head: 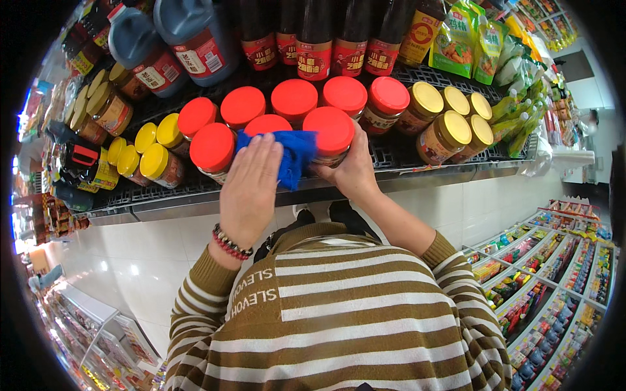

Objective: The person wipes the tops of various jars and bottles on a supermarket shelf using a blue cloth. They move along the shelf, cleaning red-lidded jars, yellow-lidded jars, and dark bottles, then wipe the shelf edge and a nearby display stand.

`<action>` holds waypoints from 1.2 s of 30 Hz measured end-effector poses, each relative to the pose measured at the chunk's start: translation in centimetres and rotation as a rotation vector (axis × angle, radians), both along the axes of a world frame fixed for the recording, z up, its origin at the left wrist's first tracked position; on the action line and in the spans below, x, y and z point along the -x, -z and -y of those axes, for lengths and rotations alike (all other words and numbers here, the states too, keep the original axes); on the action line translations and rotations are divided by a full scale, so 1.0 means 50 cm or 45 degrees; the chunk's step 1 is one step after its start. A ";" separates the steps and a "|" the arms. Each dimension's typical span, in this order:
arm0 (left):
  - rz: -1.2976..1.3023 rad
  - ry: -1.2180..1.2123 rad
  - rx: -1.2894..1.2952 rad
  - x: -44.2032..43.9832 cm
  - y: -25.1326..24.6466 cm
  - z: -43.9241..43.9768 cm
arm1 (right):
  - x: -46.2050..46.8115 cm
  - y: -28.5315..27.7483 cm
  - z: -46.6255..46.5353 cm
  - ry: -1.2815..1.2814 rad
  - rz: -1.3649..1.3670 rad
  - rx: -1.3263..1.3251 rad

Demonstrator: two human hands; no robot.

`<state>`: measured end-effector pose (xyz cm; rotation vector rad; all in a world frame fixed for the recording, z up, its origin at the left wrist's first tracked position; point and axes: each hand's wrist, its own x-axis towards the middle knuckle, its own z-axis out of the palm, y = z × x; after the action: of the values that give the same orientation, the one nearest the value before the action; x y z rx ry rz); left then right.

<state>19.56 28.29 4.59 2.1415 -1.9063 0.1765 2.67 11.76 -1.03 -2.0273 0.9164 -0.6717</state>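
My left hand [252,185] lies with its fingers over a blue cloth [293,156], its palm turned away from the camera. The cloth covers the front of one red-lidded jar [266,125] and reaches the side of another red-lidded jar [328,132]. Around the right side of that second jar my right hand [349,163] is wrapped, thumb near its base. To the left of the cloth stands a red-lidded jar [212,147]. More jars with red lids [294,100] stand in a row behind. The fingertips of the left hand are partly hidden against the cloth.
A metal shelf edge [420,178] runs in front of me. Yellow-lidded jars [154,161] stand left, gold-lidded jars [452,129] right. Tall dark bottles [314,54] and large jugs [195,44] stand behind. Green seasoning bags [455,41] are at the back right. Another stocked shelf [547,273] is at the lower right.
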 end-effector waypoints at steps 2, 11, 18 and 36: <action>-0.125 -0.074 -0.018 0.002 -0.008 0.018 | -0.001 0.002 0.003 -0.002 -0.011 0.018; -0.079 0.045 0.046 0.005 0.007 0.112 | 0.007 0.004 0.015 -0.101 -0.005 0.047; -0.033 -0.138 0.044 0.000 -0.001 0.028 | 0.002 -0.002 0.010 -0.057 -0.083 0.053; -1.032 -0.276 0.427 -0.009 -0.017 -0.073 | 0.003 0.006 0.016 -0.027 0.044 0.094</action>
<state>19.99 31.96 5.43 1.7852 -1.0969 -0.2765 2.54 10.96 -1.34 -2.0813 0.8607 -0.7365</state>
